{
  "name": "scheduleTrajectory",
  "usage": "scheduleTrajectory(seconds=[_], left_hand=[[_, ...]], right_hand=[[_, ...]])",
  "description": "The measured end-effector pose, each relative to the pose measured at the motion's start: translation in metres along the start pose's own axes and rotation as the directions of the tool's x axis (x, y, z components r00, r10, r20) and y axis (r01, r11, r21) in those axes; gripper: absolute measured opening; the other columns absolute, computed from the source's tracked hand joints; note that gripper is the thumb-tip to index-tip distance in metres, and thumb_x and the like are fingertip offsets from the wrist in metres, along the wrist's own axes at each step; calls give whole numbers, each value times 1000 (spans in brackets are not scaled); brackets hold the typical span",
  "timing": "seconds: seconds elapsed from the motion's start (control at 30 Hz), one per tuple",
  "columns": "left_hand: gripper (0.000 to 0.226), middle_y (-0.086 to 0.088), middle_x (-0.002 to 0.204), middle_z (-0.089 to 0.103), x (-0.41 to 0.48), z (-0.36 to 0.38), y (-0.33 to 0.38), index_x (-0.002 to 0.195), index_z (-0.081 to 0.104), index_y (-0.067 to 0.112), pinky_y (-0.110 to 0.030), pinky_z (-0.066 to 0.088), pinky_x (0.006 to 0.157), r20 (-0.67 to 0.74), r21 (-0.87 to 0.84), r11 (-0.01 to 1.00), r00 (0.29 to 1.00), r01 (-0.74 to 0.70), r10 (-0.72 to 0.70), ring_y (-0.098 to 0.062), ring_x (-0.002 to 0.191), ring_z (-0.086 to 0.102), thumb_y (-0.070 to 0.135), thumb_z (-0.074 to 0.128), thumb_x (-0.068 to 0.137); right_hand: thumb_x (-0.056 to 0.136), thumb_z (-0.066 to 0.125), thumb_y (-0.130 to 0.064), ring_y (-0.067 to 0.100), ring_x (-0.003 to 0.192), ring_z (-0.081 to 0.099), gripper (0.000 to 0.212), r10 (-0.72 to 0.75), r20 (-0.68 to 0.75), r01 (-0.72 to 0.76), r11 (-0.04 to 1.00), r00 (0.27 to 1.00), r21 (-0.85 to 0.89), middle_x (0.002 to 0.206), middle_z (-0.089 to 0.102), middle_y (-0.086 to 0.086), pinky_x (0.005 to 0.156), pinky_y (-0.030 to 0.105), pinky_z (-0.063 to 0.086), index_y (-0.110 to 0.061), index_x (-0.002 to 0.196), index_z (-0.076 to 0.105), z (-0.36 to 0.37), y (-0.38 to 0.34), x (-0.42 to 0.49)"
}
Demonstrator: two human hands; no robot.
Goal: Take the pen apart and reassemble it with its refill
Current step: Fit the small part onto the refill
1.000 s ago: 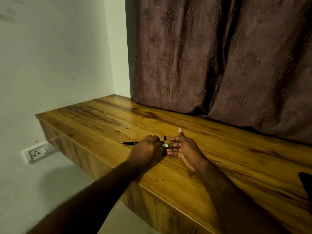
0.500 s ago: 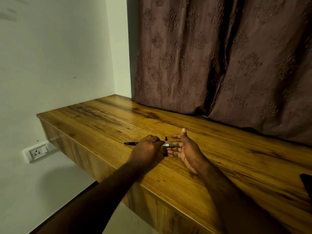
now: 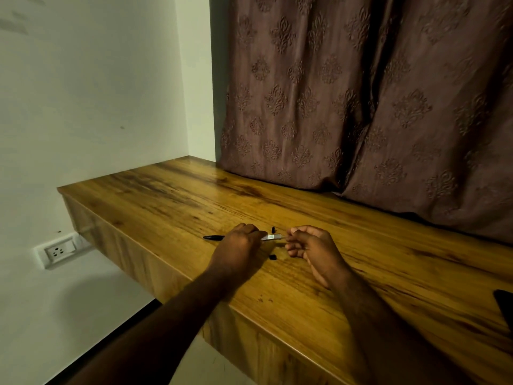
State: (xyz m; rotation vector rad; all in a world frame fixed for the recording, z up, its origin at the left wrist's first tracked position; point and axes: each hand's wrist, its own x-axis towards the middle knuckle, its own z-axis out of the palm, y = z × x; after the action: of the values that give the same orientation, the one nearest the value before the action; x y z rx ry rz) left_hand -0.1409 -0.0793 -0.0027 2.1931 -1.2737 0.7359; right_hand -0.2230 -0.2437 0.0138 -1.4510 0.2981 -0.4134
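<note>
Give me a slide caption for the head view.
Left hand grips the pen while right hand pinches its silver end, two small black parts on the table.

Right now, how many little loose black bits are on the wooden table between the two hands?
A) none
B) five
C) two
C: the far black piece sits just beyond the pen and the near black piece lies closer to the person. Both are on the table, between the left hand and the right hand.
</note>
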Motion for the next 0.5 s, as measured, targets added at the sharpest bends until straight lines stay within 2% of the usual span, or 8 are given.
scheduleTrajectory(seconds=[0.07,0.17,0.4,0.5], left_hand=[[32,4,84,63,-2,0,-1,100,67,22,-32,45,64,-2,-18,1000,1000,24,-24,-10,77,50,47,48,95],[31,2,84,63,-3,-3,1,101,67,19,-31,45,64,-17,-31,999,999,30,-30,-12,77,51,45,51,95],[32,-3,87,66,-3,-3,1,102,68,15,-34,47,65,-16,-39,999,999,31,-31,-18,79,55,42,54,93],[34,-2,87,66,-3,-4,1,102,68,16,-32,46,66,-5,-48,998,999,47,-47,-16,79,54,44,51,94]], right_hand=[[92,57,-9,16,62,59,17,12,32,-11,1000,999,-5,79,65,15,56,27,48,5,97,65,-3,0,0],[90,60,-8,17,61,59,13,-7,64,8,1000,998,-20,76,65,13,55,28,47,3,93,66,-4,2,0],[91,61,-7,17,58,58,13,-38,43,40,998,998,-48,73,65,12,51,26,48,6,92,65,-3,4,0],[90,62,-8,17,55,58,12,-62,36,63,997,997,-53,71,65,12,49,28,47,4,89,66,-3,4,-1]])
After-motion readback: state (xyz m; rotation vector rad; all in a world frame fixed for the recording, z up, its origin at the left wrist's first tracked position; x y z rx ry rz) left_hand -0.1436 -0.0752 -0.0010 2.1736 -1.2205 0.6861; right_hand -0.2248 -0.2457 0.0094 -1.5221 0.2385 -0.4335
